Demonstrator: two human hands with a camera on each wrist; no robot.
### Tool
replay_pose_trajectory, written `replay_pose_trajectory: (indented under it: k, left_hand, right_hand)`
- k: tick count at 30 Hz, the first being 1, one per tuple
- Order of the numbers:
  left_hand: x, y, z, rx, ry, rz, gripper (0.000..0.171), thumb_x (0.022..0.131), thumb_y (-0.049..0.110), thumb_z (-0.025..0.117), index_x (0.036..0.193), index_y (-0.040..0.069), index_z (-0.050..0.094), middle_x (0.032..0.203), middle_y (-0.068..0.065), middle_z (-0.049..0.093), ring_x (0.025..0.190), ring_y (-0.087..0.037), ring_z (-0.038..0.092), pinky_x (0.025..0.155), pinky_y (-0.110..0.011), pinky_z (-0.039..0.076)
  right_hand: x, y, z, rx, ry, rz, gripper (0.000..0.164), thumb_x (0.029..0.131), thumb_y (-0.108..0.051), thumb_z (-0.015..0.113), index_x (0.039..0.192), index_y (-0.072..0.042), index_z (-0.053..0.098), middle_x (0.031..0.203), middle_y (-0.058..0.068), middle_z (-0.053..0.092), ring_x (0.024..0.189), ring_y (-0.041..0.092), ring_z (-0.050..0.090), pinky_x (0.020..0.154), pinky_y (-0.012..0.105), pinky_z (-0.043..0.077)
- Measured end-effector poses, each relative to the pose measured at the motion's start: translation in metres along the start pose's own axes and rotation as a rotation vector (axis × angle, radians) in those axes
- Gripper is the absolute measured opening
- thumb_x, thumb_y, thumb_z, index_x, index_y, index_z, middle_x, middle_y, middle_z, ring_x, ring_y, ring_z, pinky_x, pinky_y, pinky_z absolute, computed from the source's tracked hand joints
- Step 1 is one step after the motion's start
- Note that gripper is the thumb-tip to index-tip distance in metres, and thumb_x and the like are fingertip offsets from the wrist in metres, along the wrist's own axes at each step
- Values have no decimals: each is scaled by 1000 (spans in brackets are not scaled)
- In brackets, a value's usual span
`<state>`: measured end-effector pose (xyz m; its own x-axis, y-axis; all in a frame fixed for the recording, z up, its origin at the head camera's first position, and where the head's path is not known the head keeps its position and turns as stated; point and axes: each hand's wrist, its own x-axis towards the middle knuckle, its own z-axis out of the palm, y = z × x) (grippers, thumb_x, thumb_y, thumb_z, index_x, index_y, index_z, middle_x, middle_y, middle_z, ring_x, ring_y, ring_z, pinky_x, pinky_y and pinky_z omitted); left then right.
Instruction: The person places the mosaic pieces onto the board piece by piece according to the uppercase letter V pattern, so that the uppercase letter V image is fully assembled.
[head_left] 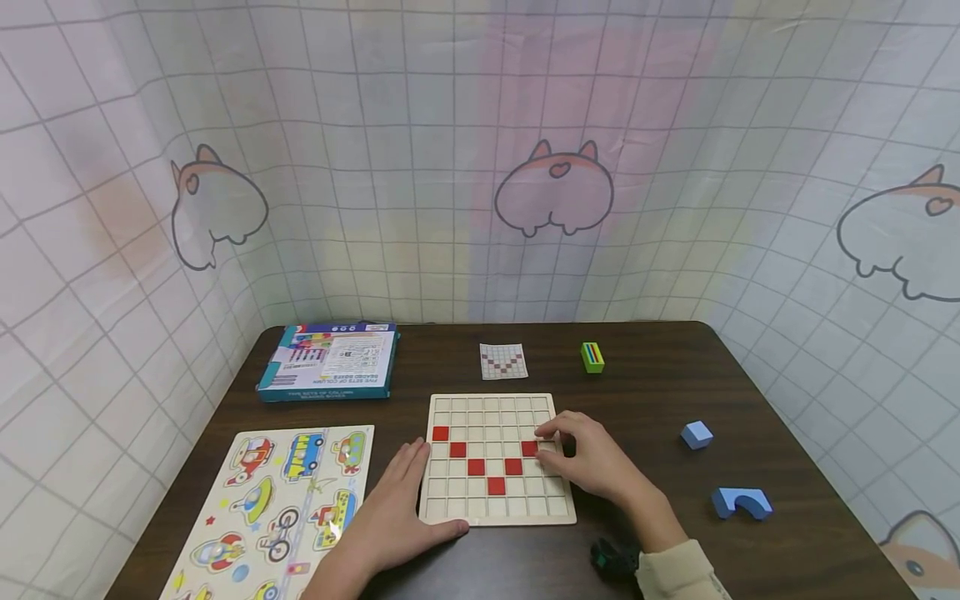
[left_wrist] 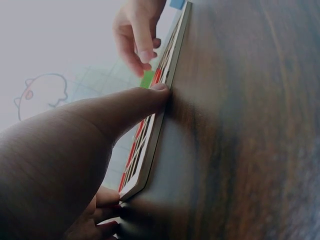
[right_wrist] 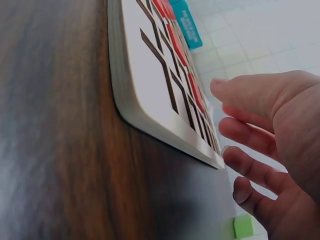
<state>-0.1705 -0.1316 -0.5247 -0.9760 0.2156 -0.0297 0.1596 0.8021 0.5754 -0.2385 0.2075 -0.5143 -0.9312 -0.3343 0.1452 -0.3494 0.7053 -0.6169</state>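
Observation:
A square wooden grid board [head_left: 498, 508] lies on the table, with several red tiles [head_left: 496, 486] in its cells forming a V with a shorter right arm. My left hand [head_left: 397, 500] rests at the board's left side, fingers straight along the edge and thumb on the front left rim. Over the right part of the board is my right hand [head_left: 592, 454], its thumb and fingers loosely bent around the rightmost red tile [head_left: 529, 449]. In the right wrist view, thumb [right_wrist: 245, 95] and fingers stand apart with nothing between them.
Behind the board lie a small pattern card [head_left: 503, 362] and a green block with coloured stripes [head_left: 592, 357]. A boxed set [head_left: 326, 392] and a picture puzzle board [head_left: 240, 500] are left. On the right sit a blue cube [head_left: 697, 434] and a blue arch block [head_left: 741, 501].

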Motion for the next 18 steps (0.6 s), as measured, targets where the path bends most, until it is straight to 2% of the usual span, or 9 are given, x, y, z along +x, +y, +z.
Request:
replay_pose_trajectory:
  k: [6,13,18]
  left_hand:
    - [0,0,0,-1,1,3,136,74,83,86,176,10,32,184,-9,31,172,-36,26,133,-59,37]
    - [1,0,1,3,-4,-7,137,74,84,85,176,11,32,184,-9,31,172,-36,26,133,-60,38]
    - [1,0,1,0,0,-5,136,73,84,86,176,11,32,184,-9,31,172,-36,25,134,-60,37]
  right_hand:
    - [-12,0,-9,-10,10,-18,25,98,-29,88,122,-24,81,113,-8,75,104,19,64,91,41,57]
    - [-32,2,-23,-24,34,7,28,97,-32,88,124,-25,81,119,-12,75,109,16,66,96,44,60]
    - [-49,10,-32,-46,37,42,29,97,-34,89,124,-28,80,123,-16,75,119,17,68,106,53,60]
